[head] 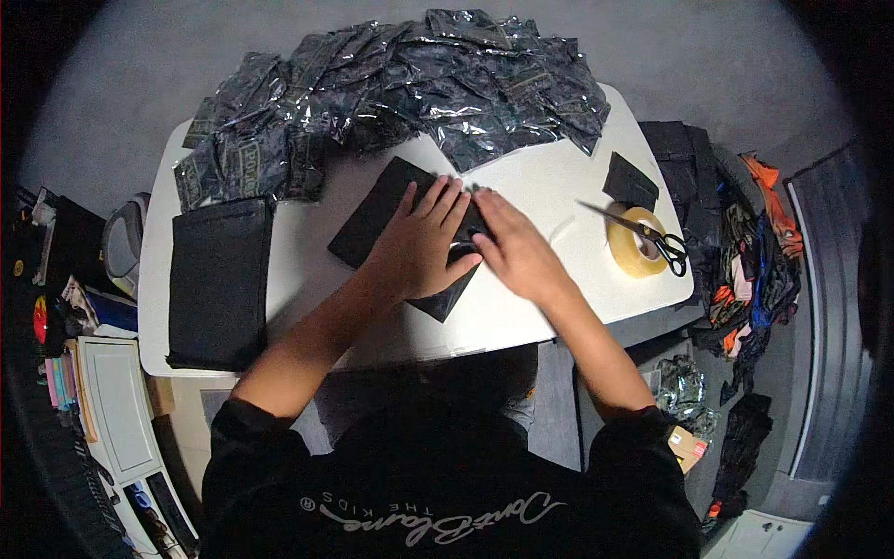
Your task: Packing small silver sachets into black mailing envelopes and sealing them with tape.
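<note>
My left hand [426,244] lies flat, fingers apart, on a folded piece of black fabric [380,206] at the middle of the white table. Close beside it, my right hand [513,244] rests at the right edge of the black piece, its fingers close together; what lies under them is hidden. A glossy black corner [445,304], which looks like plastic, sticks out below my left hand. To the left lies a stack of folded black fabric [218,286]. Black-handled scissors [646,232] lie across a roll of clear yellowish tape [628,251], with a small black piece [630,180] behind.
Many clear plastic packets with dark printed contents [447,77] are heaped along the far edge of the white table [307,307]. Dark, orange and blue cloths [751,272] lie beyond its right side. A white cabinet [115,405] and a grey chair [126,241] stand to the left.
</note>
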Available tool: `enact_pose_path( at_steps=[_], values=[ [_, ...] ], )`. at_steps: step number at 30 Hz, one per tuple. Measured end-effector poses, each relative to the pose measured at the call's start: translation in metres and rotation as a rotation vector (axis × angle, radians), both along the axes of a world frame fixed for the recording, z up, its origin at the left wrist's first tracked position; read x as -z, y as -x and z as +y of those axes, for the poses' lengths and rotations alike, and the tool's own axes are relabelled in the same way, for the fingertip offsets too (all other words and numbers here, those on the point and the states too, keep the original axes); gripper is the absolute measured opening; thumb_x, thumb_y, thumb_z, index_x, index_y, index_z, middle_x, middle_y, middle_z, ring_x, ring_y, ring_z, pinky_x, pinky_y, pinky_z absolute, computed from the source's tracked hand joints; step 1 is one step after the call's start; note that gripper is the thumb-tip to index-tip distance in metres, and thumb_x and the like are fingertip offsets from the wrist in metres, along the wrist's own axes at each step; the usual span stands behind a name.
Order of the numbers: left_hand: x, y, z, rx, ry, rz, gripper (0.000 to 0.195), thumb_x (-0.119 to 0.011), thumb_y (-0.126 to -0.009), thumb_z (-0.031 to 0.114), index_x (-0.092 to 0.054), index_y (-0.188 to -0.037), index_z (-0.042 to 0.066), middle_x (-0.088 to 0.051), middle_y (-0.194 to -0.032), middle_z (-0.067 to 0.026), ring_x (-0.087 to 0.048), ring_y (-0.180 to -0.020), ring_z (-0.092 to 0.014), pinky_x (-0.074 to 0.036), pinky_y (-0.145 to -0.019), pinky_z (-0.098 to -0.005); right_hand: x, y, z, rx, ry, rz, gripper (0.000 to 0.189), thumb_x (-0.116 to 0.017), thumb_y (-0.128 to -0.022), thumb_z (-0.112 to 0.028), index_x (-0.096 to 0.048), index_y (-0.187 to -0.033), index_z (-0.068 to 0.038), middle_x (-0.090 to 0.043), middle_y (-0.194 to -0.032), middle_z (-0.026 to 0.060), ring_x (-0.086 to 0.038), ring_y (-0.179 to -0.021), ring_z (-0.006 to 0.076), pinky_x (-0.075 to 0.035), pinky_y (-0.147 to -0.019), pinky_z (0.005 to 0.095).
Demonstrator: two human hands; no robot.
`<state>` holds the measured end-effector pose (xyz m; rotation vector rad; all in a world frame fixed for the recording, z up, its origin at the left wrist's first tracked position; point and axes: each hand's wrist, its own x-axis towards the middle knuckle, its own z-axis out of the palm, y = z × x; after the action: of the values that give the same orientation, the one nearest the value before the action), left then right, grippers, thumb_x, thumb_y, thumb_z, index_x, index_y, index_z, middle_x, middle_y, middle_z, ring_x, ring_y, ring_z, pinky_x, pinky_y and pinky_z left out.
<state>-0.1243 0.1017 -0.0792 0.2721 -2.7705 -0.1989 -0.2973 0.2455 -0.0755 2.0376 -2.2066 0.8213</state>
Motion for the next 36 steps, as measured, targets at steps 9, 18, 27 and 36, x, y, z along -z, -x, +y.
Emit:
enact_pose_path(
  at_steps=[9, 18, 27, 36],
  values=[
    [0.003, -0.011, -0.003, -0.006, -0.065, -0.138, 0.094, -0.068, -0.096, 0.057, -0.035, -0.164, 0.002, -0.030, -0.172, -0.0236, -0.025, -0.161, -0.044, -0.021, -0.125, -0.0743, 0.017, -0.022, 0.004, 0.062, -0.256, 0.207, 0.063, -0.045, -0.112, -0.030, -0.035, -0.165, 0.004, -0.035, -0.173, 0.0222, -0.033, -0.160, 0.0384, -0.027, -0.129, 0.0581],
    [0.009, -0.016, -0.034, -0.064, -0.080, -0.119, 0.095, -0.062, -0.097, 0.068, -0.039, -0.164, 0.004, -0.034, -0.172, -0.0224, -0.030, -0.160, -0.045, -0.020, -0.128, -0.0703, 0.018, -0.021, 0.005, 0.076, -0.316, 0.232, 0.065, -0.041, -0.113, -0.034, -0.031, -0.168, -0.001, -0.031, -0.175, 0.0186, -0.029, -0.162, 0.0360, -0.023, -0.131, 0.0585],
    [0.009, -0.037, -0.071, -0.155, -0.073, -0.179, 0.084, -0.057, -0.106, 0.054, -0.031, -0.167, 0.003, -0.028, -0.176, -0.0180, -0.022, -0.164, -0.041, -0.016, -0.132, -0.0619, 0.009, -0.035, 0.007, 0.093, -0.302, 0.229, 0.067, -0.047, -0.111, -0.036, -0.034, -0.167, -0.002, -0.030, -0.174, 0.0229, -0.025, -0.163, 0.0408, -0.022, -0.131, 0.0607],
    [-0.021, -0.079, -0.020, -0.085, -0.167, -0.177, 0.067, -0.060, -0.105, 0.033, -0.043, -0.159, -0.004, -0.041, -0.167, -0.0263, -0.031, -0.160, -0.044, -0.025, -0.131, -0.0559, 0.007, -0.092, 0.012, -0.097, -0.328, 0.171, 0.072, -0.061, -0.103, -0.039, -0.040, -0.166, -0.012, -0.020, -0.177, 0.0252, -0.014, -0.166, 0.0436, -0.016, -0.130, 0.0680]
  ],
)
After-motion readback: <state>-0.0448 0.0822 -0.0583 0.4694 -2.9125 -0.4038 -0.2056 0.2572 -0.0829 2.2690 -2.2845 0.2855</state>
